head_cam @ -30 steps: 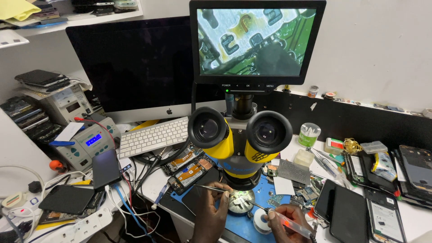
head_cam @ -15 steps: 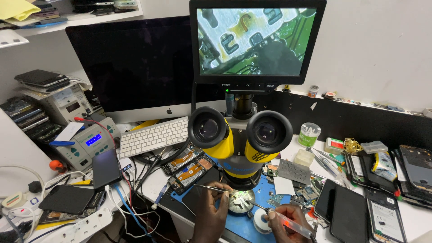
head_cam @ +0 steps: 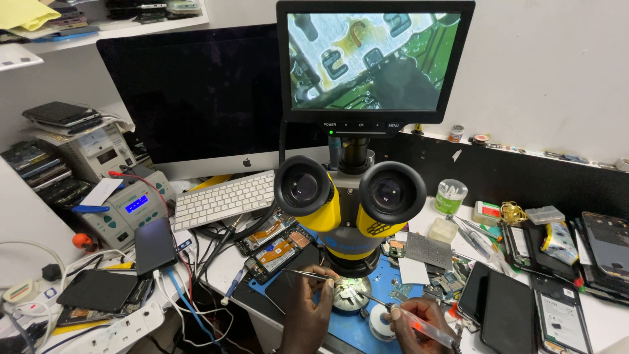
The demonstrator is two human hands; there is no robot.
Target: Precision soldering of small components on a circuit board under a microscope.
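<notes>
My left hand (head_cam: 308, 308) pinches thin metal tweezers (head_cam: 308, 274) whose tips reach the lit circuit board (head_cam: 350, 293) under the yellow and black microscope (head_cam: 347, 203). My right hand (head_cam: 414, 321) grips a clear-handled soldering tool (head_cam: 429, 326) with its fine tip angled left onto the same board. Both hands rest on a blue work mat (head_cam: 357, 328). The small monitor (head_cam: 370, 62) above the microscope shows a magnified view of green board and metal shielding.
A large dark screen (head_cam: 190, 98) and white keyboard (head_cam: 223, 200) stand behind. A soldering station (head_cam: 128, 206) with a blue display sits left, among cables and opened phones (head_cam: 275, 246). More phones (head_cam: 508, 314) and small parts lie right. A solder reel (head_cam: 380, 323) sits by my right hand.
</notes>
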